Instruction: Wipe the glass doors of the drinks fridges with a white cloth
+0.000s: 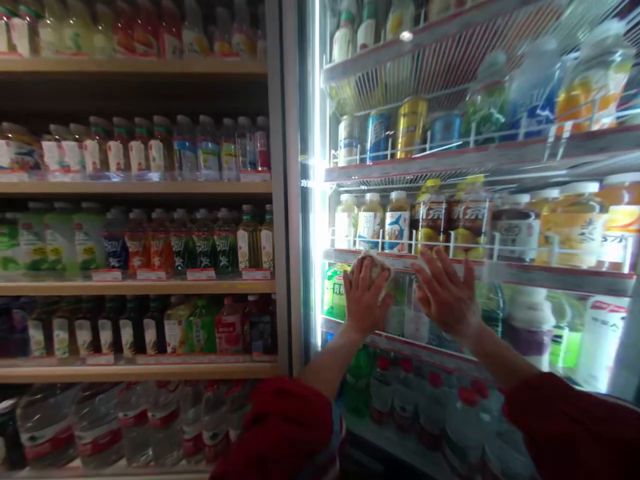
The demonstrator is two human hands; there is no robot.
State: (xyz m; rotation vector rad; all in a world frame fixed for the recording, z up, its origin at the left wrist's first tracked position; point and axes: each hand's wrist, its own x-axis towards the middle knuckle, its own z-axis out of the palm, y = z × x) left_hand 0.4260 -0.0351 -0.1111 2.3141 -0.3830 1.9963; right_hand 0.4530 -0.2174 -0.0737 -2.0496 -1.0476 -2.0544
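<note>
My left hand (367, 297) is raised in front of the lit drinks cooler, its fingers over a crumpled pale cloth (386, 265). The cloth sits by the edge of a middle shelf, below several white-capped bottles (370, 223). To the right, my right hand (447, 293) has its fingers spread and nothing in it, close to the same shelf edge (510, 272). Whether glass lies between my hands and the shelves I cannot tell. Behind my left hand stands a green-labelled bottle (336, 293); other bottles behind the hands are partly hidden.
Wire-fronted cooler shelves hold cans (411, 127) above and red-capped bottles (467, 420) below. At left, wooden shelves (135, 288) carry rows of drinks, with large water bottles (95, 423) at the bottom. A metal upright (290, 200) divides shelves and cooler.
</note>
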